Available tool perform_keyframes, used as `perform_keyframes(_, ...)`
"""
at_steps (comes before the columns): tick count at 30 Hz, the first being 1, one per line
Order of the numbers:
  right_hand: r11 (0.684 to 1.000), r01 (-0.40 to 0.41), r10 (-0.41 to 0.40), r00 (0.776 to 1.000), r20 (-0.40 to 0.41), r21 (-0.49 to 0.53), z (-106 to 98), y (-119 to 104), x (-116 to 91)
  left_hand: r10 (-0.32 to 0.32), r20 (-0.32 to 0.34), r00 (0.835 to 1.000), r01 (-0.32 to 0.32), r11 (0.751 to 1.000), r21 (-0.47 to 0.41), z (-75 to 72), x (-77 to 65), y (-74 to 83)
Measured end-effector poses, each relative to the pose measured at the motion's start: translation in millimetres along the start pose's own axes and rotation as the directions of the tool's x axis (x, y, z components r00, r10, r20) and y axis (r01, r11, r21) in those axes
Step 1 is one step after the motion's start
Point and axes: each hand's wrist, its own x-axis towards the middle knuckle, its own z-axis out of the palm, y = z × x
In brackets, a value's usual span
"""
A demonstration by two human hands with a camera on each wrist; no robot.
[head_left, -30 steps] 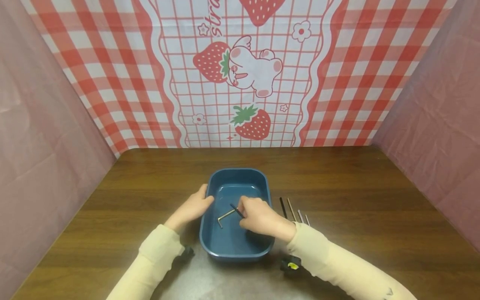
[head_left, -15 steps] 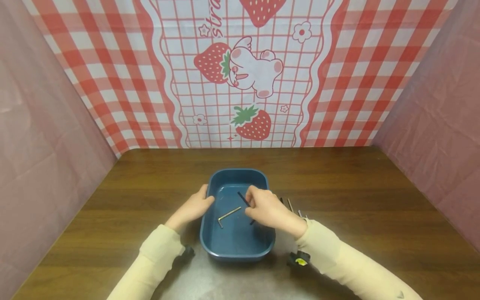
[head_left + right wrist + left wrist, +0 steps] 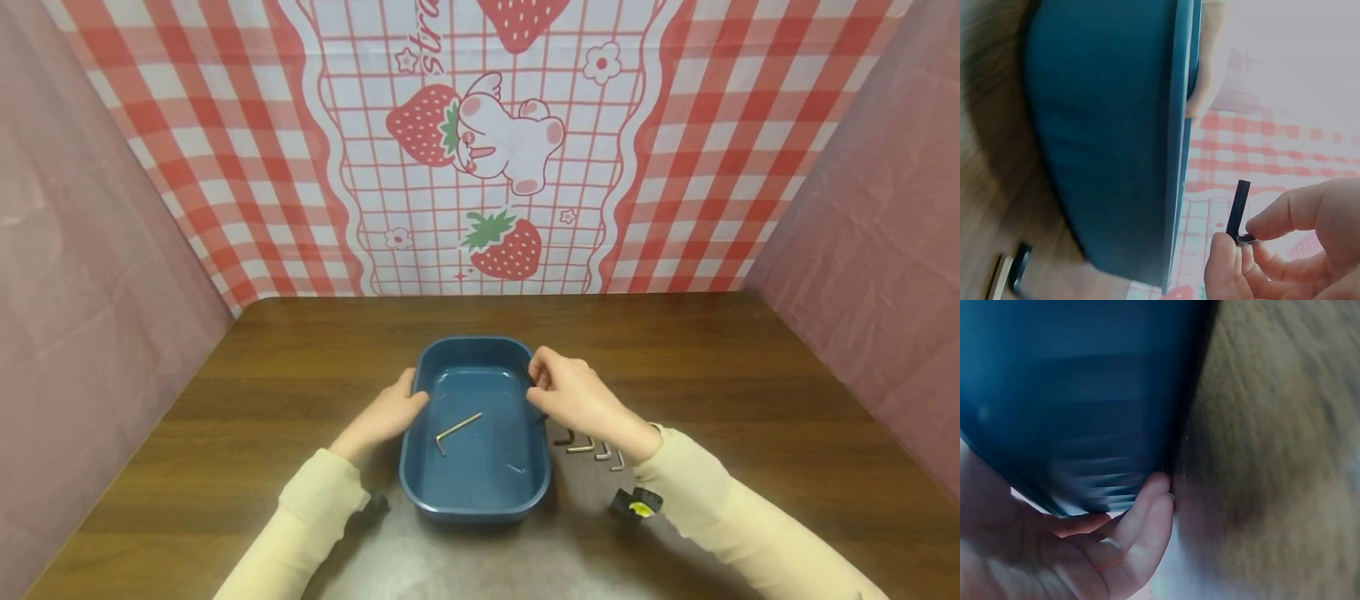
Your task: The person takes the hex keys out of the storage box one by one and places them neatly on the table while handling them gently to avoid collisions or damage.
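Observation:
A deep blue tray (image 3: 474,510) stands on the table. My left hand (image 3: 386,411) grips its left wall, thumb over the rim and fingers along the outside, as the left wrist view also shows. Over the right rim, my right hand (image 3: 577,396) pinches a black hex key (image 3: 1239,209) between thumb and fingers; its short bent end is at the fingertips in the right wrist view. Inside the tray lie a brass-coloured hex key (image 3: 459,427) and a thin small one (image 3: 515,468).
Right of the tray a row of hex keys lies on the table: a black one (image 3: 566,438), a brass one (image 3: 581,448), and silver ones (image 3: 603,456), partly hidden behind my right hand. A strawberry-print cloth (image 3: 480,250) hangs at the table's back edge.
My right hand has moved rightward from inside the tray to its right rim, carrying the black hex key. More of the row on the table now shows. My left hand stays put.

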Motion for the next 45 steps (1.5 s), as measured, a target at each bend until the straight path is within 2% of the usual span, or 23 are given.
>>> perform_keyframes(13, 0.997, -0.043, 0.042, 0.999, -0.017, -0.057, -17.0, 28.8, -15.3, 0.006, -0.001, 1.000, -0.006, 1.000, 0.011, 1.1, 0.9, -1.8)
perform_keyframes(21, 0.992, -0.098, 0.096, 0.995, -0.031, -0.074, -24.8, 50.4, -24.4, -0.002, 0.000, 1.000, 0.002, 1.000, 0.013, 0.4, 1.2, -2.4)
perform_keyframes(31, 0.990, -0.119, 0.115, 0.992, -0.054, -0.082, -27.8, 71.6, -32.2, -0.021, 0.000, 1.000, 0.021, 1.000, 0.010, 1.3, 1.1, -1.6)
perform_keyframes(40, 0.983, -0.183, 0.183, 0.983, -0.007, -0.011, -27.7, 85.9, -42.4, -0.004, 0.004, 1.000, 0.004, 1.000, 0.013, 1.4, 2.1, -1.6)
perform_keyframes(45, 0.974, -0.228, 0.228, 0.973, 0.026, -0.006, -26.8, 93.6, -49.3, -0.003, -0.002, 1.000, 0.003, 1.000, 0.011, 1.2, 1.2, -1.5)
